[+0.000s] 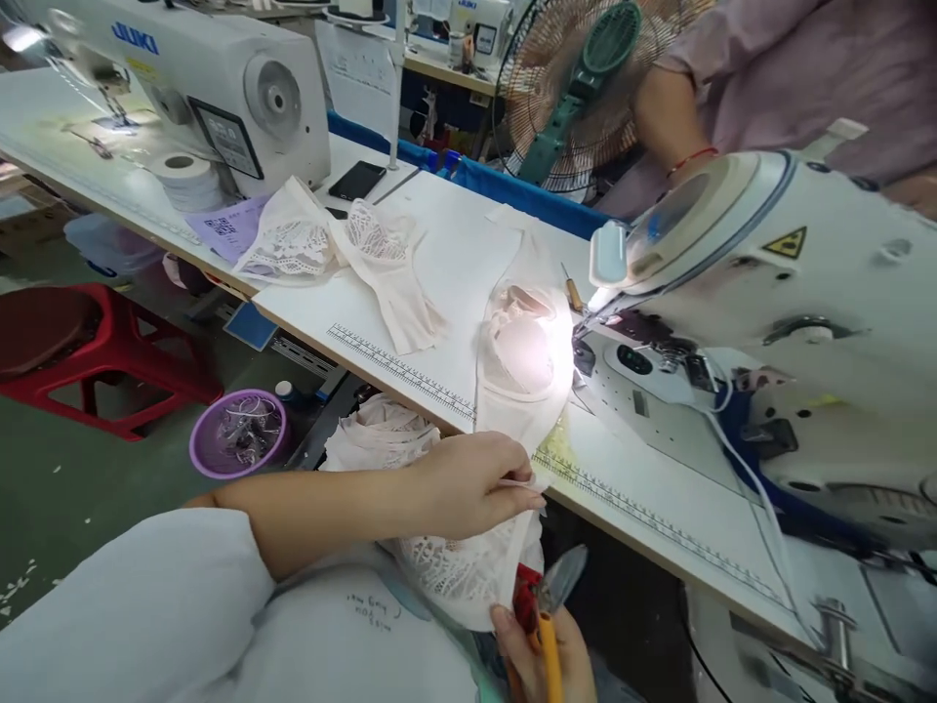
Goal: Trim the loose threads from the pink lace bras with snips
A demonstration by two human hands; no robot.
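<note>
A pale pink bra [523,356] lies across the table edge, one cup lit by the machine lamp and its lace part hanging over my lap. My left hand [475,485] pinches its fabric at the edge. Below, my right hand [556,659] is closed around orange-handled scissors [549,649] with a grey blade and a red part. Its thumb touches the edge of the hanging lace. The rest of its fingers are partly hidden.
A sewing machine [768,264] stands on the right, another [212,88] at the left. More bra pieces [381,264] lie by a phone [357,181]. A purple bin [240,434] and red stool [109,351] stand on the floor. Another person's arm [670,117] is near the fan [586,98].
</note>
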